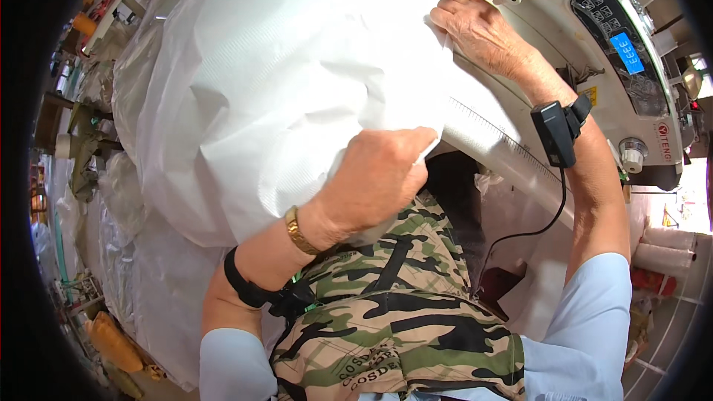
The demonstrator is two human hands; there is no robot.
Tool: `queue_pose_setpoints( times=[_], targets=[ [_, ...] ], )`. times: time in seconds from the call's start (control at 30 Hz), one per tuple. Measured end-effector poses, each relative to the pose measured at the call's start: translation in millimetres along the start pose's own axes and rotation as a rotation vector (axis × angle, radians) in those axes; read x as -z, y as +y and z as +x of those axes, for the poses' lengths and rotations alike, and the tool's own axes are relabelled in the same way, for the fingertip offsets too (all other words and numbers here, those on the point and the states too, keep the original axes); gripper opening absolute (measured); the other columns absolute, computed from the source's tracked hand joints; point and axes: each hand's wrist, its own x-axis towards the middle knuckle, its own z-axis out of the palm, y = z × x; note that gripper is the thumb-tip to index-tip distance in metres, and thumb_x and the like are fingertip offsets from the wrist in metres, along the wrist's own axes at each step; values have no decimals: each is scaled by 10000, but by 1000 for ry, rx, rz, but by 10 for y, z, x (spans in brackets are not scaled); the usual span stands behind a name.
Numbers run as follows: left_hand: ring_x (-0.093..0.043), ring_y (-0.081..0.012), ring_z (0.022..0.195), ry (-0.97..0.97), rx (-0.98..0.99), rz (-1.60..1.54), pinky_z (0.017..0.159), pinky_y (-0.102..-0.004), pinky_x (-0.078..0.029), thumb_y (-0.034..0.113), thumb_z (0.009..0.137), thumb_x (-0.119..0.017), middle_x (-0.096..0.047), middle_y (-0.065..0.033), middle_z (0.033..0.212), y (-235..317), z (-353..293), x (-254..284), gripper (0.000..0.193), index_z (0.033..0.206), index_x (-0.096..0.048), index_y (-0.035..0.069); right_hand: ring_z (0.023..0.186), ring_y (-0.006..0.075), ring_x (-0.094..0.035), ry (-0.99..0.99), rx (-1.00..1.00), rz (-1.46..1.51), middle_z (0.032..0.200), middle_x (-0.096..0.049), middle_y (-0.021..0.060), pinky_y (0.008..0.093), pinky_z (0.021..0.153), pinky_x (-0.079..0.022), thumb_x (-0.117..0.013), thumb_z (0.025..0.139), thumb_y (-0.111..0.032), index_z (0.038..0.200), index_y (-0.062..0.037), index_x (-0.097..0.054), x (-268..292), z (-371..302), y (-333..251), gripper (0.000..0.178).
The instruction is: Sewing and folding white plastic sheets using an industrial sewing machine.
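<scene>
A large sheet of thin white fabric (pixel 282 74) billows across the left and middle of the view. Near the lower right edge of this fabric, my left hand (pixel 375 178) is closed in a fist, with a bit of the edge poking out past the fingers. Further off, my right hand (pixel 483 36) has its fingers bent down on the fabric's far right corner, beside the white sewing machine (pixel 538 11). The needle area is mostly hidden behind that hand and the glare.
The machine's dark control panel (pixel 620 41) with a lit blue display is at the right, above a white knob (pixel 633 156). Ruler marks run along the worktable edge (pixel 512 150). Thread spools (pixel 665 252) stand at the far right. More white cloth (pixel 160 282) hangs at the left.
</scene>
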Motion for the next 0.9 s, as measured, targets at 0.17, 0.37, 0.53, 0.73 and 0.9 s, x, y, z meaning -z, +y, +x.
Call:
queue_pose_setpoints(
  times=[0.17,0.37,0.53,0.73,0.9],
  targets=[
    [-685,-379,780,-73,55,33,696,-375,-549,-3,803,-583,-682,-248,947,-107,-67,-63,314,1108,-639,-55,875,285,-637,76,-271,7,927,-602,127,405,767,-539,-643,867,-78,1000,-32,-543,5,-74,-236,173],
    [-698,-371,804,62,-11,-84,709,-378,-553,-9,818,-593,-685,-258,972,-189,-135,-54,320,1130,-633,-69,887,313,-614,162,-691,136,896,-633,184,422,790,-510,-752,823,-316,962,39,-605,-80,-190,-330,409],
    [-702,-368,812,68,24,-146,699,-374,-549,-12,821,-594,-687,-261,962,-184,-146,-45,318,1132,-633,-68,901,303,-616,200,-686,191,906,-648,186,418,820,-502,-747,827,-325,946,36,-658,-86,-230,-346,391],
    [-688,-375,764,138,-24,-199,676,-388,-542,-15,822,-588,-674,-260,901,-286,-184,-131,316,1130,-621,-76,913,297,-621,183,-592,121,907,-657,164,413,803,-511,-713,861,-290,883,10,-667,-25,-227,-384,304],
    [-673,-386,722,197,15,-300,663,-407,-531,-28,816,-584,-664,-248,849,-295,-197,-116,304,1114,-618,-73,952,306,-625,120,-579,161,943,-665,166,424,792,-514,-681,891,-273,876,12,-660,37,-149,-425,286]
  ],
)
